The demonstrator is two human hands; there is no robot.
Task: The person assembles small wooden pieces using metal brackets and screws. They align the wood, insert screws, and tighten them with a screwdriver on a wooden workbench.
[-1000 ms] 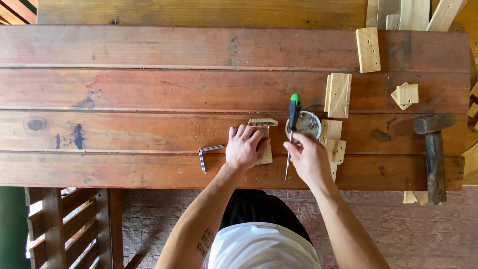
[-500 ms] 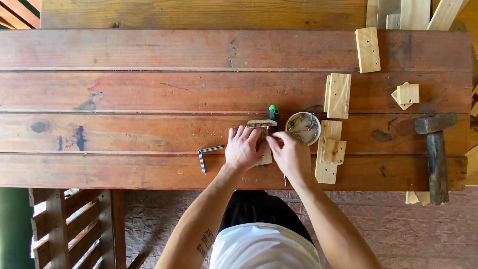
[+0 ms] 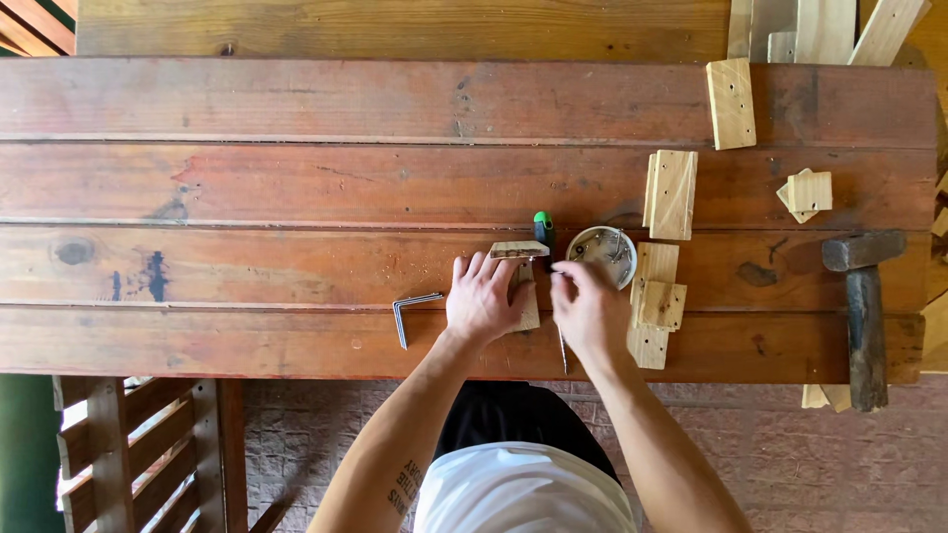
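Observation:
My left hand (image 3: 482, 298) lies on a small pale wood piece (image 3: 520, 251) on the red-brown workbench (image 3: 296, 188) and holds it down near the front edge. My right hand (image 3: 589, 308) sits just right of it, closed around a screwdriver (image 3: 542, 230). Its black handle with a green tip points away from me, and the thin metal shaft (image 3: 563, 353) sticks out below the hand toward me. The fingertips of the right hand touch the right edge of the wood piece.
A round metal tin of screws (image 3: 602, 253) stands just right of the hands. An L-shaped metal bracket (image 3: 410, 314) lies to the left. Several pale wood blocks (image 3: 671, 193) lie at the right, with a hammer (image 3: 865, 306) at the far right edge.
My right hand has carried the screwdriver left, from beside the tin to the wood piece. The left hand has stayed on the wood piece.

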